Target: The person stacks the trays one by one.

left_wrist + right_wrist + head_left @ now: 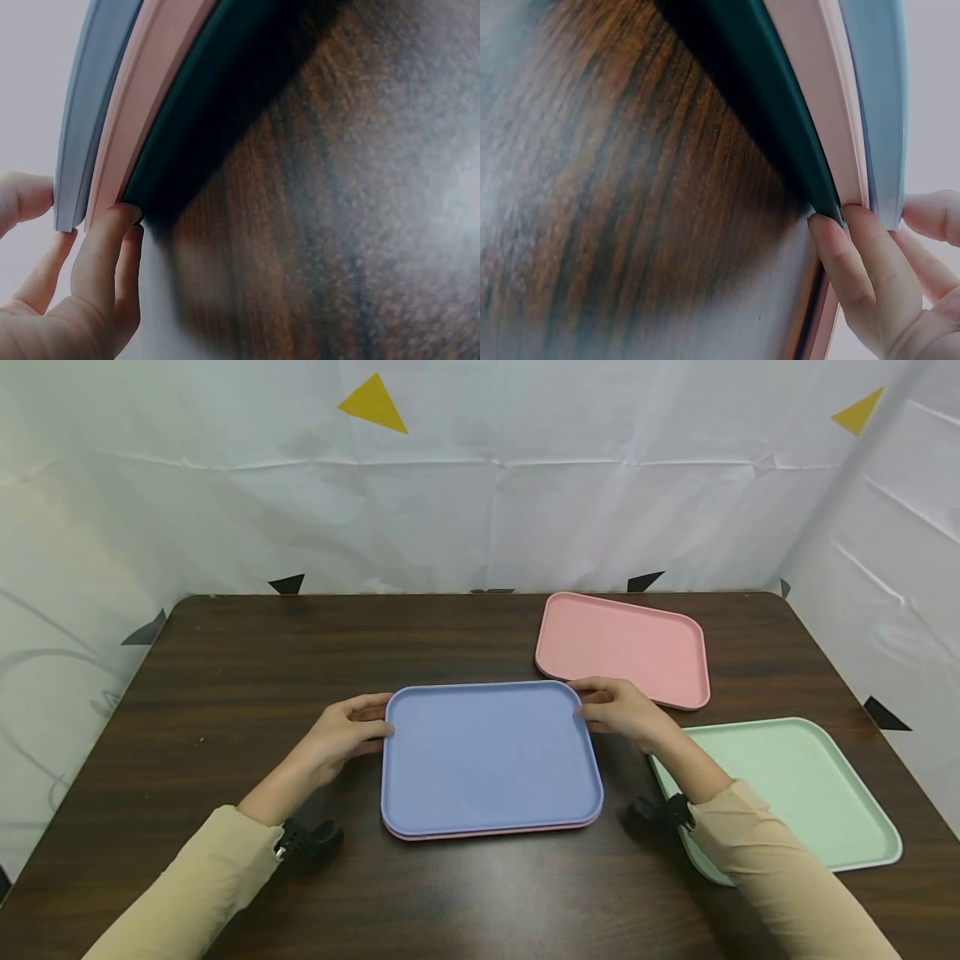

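Note:
In the middle of the table lies a blue tray (491, 760) on top of a stack. The wrist views show a pink tray (146, 82) directly beneath it and a dark green tray (780, 90) at the bottom. My left hand (348, 731) holds the stack's left side, thumb at the blue rim and fingertips (124, 217) spread along the edges below. On the opposite side my right hand (618, 710) grips in the same way, its thumb on the blue rim and its fingers against the stacked edges.
Behind my right hand lies another pink tray (626, 647). A light green tray (787, 793) sits at the right, partly under my right forearm. The dark wooden table (225, 668) meets white sheeting (465, 510) at its back edge.

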A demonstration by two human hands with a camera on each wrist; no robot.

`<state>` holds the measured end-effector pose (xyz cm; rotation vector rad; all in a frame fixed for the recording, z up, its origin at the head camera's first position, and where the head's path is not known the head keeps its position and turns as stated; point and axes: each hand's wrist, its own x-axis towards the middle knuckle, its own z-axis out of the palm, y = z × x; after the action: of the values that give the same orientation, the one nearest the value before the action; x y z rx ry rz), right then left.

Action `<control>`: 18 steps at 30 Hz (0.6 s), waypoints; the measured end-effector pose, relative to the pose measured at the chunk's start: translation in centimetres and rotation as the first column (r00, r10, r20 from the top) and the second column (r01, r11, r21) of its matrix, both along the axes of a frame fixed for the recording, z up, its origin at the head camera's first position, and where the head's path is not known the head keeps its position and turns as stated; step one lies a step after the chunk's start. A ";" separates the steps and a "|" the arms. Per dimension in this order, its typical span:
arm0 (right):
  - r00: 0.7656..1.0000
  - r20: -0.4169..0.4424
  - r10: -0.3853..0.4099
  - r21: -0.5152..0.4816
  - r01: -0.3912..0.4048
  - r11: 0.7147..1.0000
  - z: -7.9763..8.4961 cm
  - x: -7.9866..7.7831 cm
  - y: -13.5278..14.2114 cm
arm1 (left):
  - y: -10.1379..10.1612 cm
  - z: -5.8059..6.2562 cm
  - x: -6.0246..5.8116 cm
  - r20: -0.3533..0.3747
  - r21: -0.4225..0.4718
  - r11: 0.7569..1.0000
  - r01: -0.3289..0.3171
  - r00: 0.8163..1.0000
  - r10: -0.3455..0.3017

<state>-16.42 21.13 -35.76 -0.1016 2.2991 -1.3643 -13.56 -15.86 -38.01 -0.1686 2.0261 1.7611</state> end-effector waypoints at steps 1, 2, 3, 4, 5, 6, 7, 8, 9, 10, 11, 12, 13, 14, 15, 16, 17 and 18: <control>1.000 -0.004 0.001 0.000 -0.001 1.000 0.0 0.0 -0.1 | 0.0 0.0 0.0 -0.001 0.002 1.000 -0.003 1.000 0.003; 1.000 -0.005 0.000 -0.001 0.000 1.000 0.0 -0.1 -0.1 | 0.0 0.0 0.0 -0.001 0.003 1.000 -0.006 1.000 0.006; 1.000 -0.005 -0.002 -0.001 0.002 1.000 0.0 -0.1 -0.1 | 0.0 0.1 0.0 -0.002 0.006 1.000 -0.009 1.000 0.009; 1.000 -0.004 -0.004 -0.001 0.004 1.000 0.1 -0.1 -0.2 | 0.0 0.1 0.0 -0.003 0.006 1.000 -0.009 1.000 0.009; 1.000 -0.005 -0.002 0.000 0.002 1.000 0.1 -0.1 -0.2 | 0.0 0.1 0.0 -0.002 0.006 1.000 -0.009 1.000 0.009; 1.000 -0.006 0.000 0.001 0.000 1.000 0.1 -0.1 -0.2 | 0.0 0.1 0.0 -0.003 0.004 1.000 -0.009 1.000 0.009; 1.000 -0.006 0.002 0.003 -0.002 1.000 0.1 -0.1 -0.2 | 0.0 0.1 0.0 -0.003 0.002 1.000 -0.007 1.000 0.007; 1.000 -0.003 0.003 0.006 -0.003 1.000 0.1 -0.1 -0.1 | -0.1 0.1 0.0 -0.004 -0.001 1.000 -0.005 1.000 0.005; 1.000 0.000 0.006 0.008 -0.006 1.000 0.2 -0.2 -0.1 | -0.1 0.0 0.0 -0.007 -0.004 1.000 -0.001 1.000 0.001; 1.000 0.000 0.013 0.009 -0.013 1.000 0.2 -0.2 0.0 | -0.1 0.0 0.0 -0.010 -0.008 1.000 0.003 1.000 -0.003; 1.000 0.004 0.016 0.010 -0.016 1.000 0.2 -0.2 0.0 | -0.1 0.0 0.0 -0.012 -0.013 1.000 0.006 1.000 -0.007; 1.000 0.007 0.020 0.011 -0.020 1.000 0.2 -0.2 0.1 | -0.1 0.0 0.0 -0.014 -0.016 1.000 0.010 1.000 -0.010; 1.000 0.010 0.022 0.011 -0.022 1.000 0.2 -0.2 0.2 | -0.1 -0.1 0.0 -0.017 -0.021 1.000 0.014 1.000 -0.014; 1.000 0.011 0.027 0.009 -0.027 1.000 0.2 -0.2 0.3 | -0.1 -0.1 0.0 -0.019 -0.025 1.000 0.017 1.000 -0.018; 0.999 0.012 0.031 0.007 -0.031 0.999 0.3 -0.2 0.3 | -0.1 -0.1 0.0 -0.022 -0.027 0.999 0.018 1.000 -0.019; 0.999 0.012 0.036 0.005 -0.036 0.999 0.3 -0.2 0.3 | -0.1 -0.1 0.0 -0.022 -0.030 0.999 0.019 1.000 -0.019; 0.999 0.013 0.036 0.006 -0.036 0.999 0.4 -0.3 0.4 | -0.1 0.0 0.0 -0.023 -0.031 0.999 0.018 1.000 -0.019; 0.999 0.011 0.037 0.005 -0.038 0.999 0.5 -0.3 0.4 | -0.1 0.0 0.0 -0.024 -0.032 0.999 0.018 1.000 -0.019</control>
<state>-16.67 21.52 -35.31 -0.1345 2.2797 -1.3373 -13.60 -16.00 -38.05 -0.1390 2.0670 1.7282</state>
